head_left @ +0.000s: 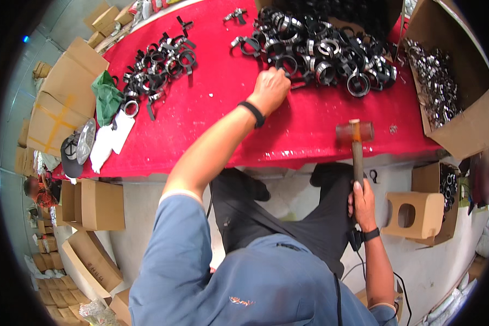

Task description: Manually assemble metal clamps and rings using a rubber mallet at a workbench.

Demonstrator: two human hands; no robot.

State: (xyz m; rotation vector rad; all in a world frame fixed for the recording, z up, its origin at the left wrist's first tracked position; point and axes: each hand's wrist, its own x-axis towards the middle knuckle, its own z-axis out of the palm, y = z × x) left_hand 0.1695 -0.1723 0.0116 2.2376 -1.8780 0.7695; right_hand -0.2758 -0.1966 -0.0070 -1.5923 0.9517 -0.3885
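Note:
My left hand (270, 89) reaches to the near left edge of a large heap of black and silver ring clamps (327, 50). Its fingers are curled closed against a black part there; what they grip is mostly hidden by the hand. Lower on the right, my right hand (362, 202) is wrapped round the wooden handle of a mallet (355, 132). The mallet stands out away from me, its brownish cylindrical head over the front edge of the red-covered table (201, 127).
A smaller heap of ring clamps (158, 64) lies at the left, beside a green bag (106, 93) and white gloves (104, 146). An open carton (472, 122) with shiny metal pieces bounds the right side. A cardboard box with an oval hole (426, 214) stands below it.

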